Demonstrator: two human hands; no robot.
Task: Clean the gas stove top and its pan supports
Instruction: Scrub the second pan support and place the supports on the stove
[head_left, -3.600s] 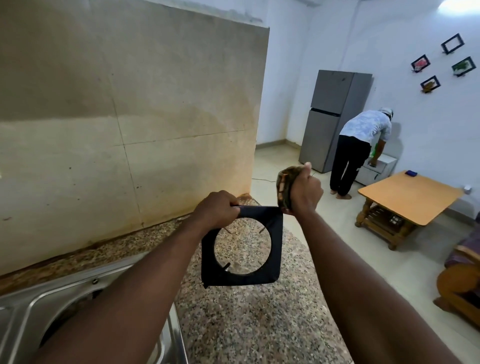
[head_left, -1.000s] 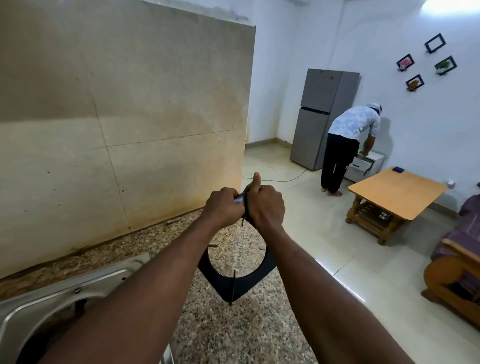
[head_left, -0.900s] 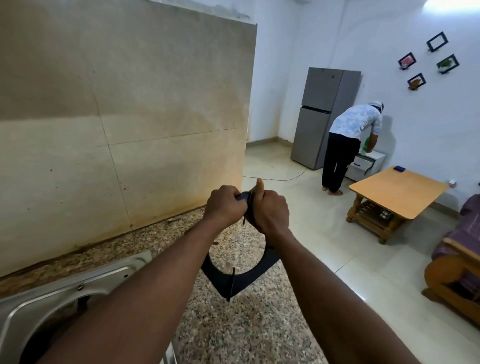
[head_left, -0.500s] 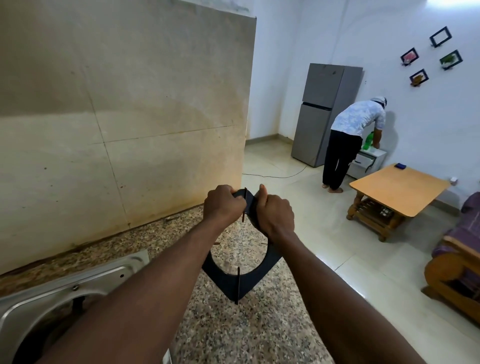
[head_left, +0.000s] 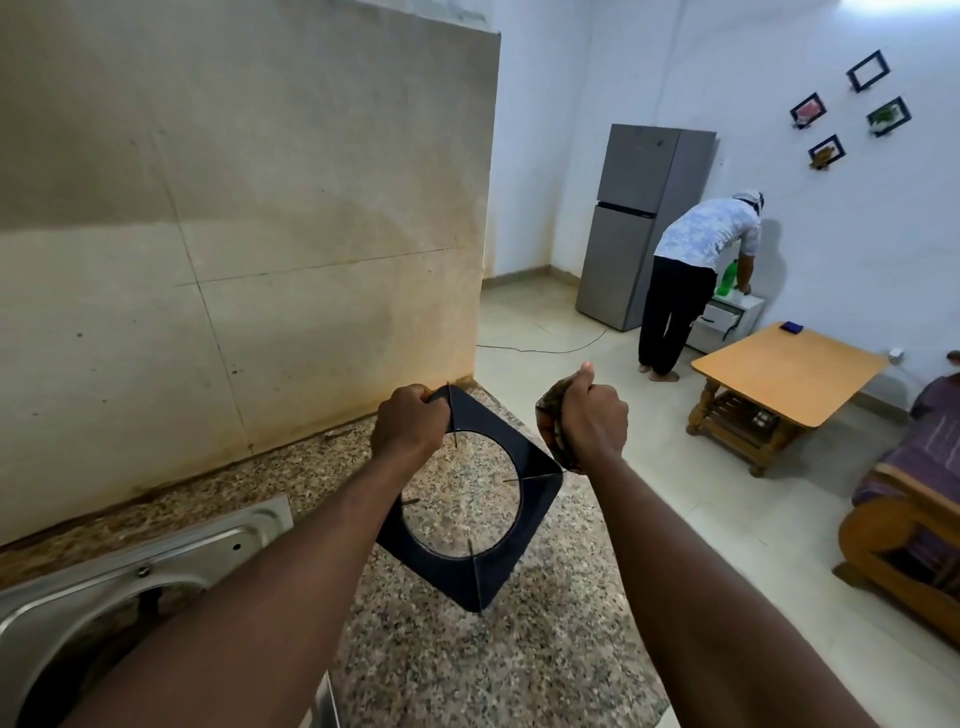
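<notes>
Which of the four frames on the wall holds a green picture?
The rightmost frame; the top frame looks blank, the left frame pink, the lowest frame brown.

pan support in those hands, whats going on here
A person is cleaning a black square pan support, held up in the air over the speckled stone counter. The left hand grips its top corner, while the right hand clutches a scrub pad right by the support's right corner. A steel sink sits at the lower left. The stove itself is not in view.
</notes>
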